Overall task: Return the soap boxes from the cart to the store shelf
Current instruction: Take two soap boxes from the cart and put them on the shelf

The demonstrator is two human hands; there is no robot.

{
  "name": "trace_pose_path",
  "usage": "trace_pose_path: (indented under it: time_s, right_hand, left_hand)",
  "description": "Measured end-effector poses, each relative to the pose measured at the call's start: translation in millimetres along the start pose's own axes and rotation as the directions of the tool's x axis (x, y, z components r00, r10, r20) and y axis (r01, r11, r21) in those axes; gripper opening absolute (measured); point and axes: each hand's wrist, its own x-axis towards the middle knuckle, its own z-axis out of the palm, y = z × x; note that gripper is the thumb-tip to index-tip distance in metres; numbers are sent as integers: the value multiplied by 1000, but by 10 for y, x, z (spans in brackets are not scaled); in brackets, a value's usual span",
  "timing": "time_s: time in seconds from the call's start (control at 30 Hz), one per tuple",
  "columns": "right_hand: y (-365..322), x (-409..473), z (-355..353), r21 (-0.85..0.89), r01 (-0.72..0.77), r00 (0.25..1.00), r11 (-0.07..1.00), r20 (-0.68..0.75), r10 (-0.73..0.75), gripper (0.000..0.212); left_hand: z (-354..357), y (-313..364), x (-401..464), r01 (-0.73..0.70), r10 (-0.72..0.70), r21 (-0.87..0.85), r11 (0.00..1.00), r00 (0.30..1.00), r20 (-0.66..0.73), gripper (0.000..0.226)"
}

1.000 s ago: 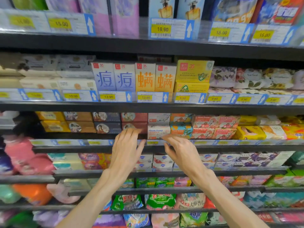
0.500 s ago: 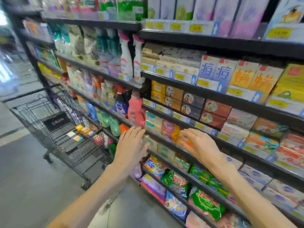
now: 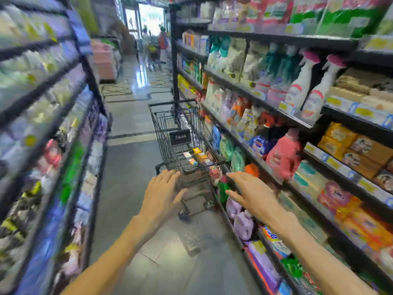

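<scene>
Both hands are empty, fingers [image 3: 170, 175] spread apart and relaxed, palms facing down. The left hand [image 3: 162, 194] hovers in front of the near end of a black wire shopping cart [image 3: 170, 135]; the right hand [image 3: 251, 192] hovers just beside the cart, close to the front edge of the lower store shelves [image 3: 265, 103] on the right. Neither hand touches anything.

Inside the cart's basket lie several small rectangular soap boxes [image 3: 200, 157], orange, yellow, white and blue, grouped towards the near end. The picture is too blurred to count them.

The cart stands in a grey-tiled aisle, pushed up against the right-hand shelving, which holds spray bottles, a pink detergent jug [image 3: 282, 156] and stacked boxed soaps [image 3: 344, 143] further right.

Judging by the boxes left in the cart and the empty hands, the task is unfinished: the next box needs picking up and carrying to the soap section.
</scene>
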Motion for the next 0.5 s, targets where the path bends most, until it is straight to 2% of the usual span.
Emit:
trace_pose_path:
  time_s: [0.17, 0.3, 0.5]
  right_hand:
    - [-642, 1001, 461, 47, 99, 994, 994, 37, -100, 54]
    - [-1137, 1844, 788, 42, 167, 984, 985, 59, -169, 56]
    - [-1685, 2825, 1214, 51, 192, 979, 980, 61, -195, 60]
  left_hand:
    - [-82, -1040, 93, 66, -64, 34, 997, 997, -41, 64]
    - [-166, -1889, 319, 117, -114, 46, 992, 991, -71, 57]
    - [-231, -2931, 710, 193, -191, 109, 975, 981, -35, 63]
